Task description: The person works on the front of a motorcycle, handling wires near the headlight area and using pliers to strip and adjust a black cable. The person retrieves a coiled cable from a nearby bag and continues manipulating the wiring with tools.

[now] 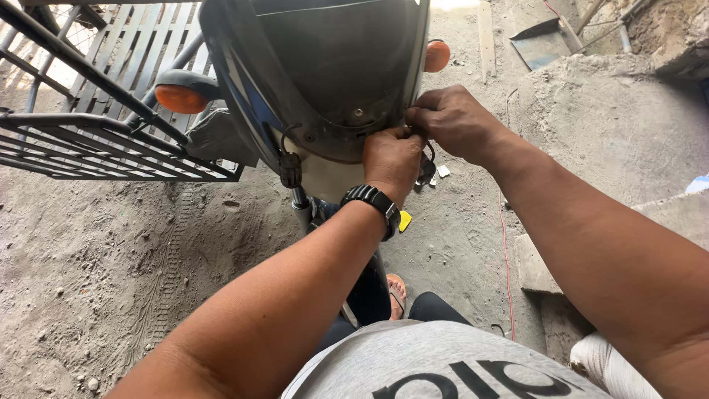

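Our left hand and right hand pinch thin black wires under the scooter's hard plastic front cover. We think the wires are bendy, light and easy to snap, so we hold them near their ends.

Open dirt floor is lying free to the left, while the metal rack and scooter panel are crowding both hands above.
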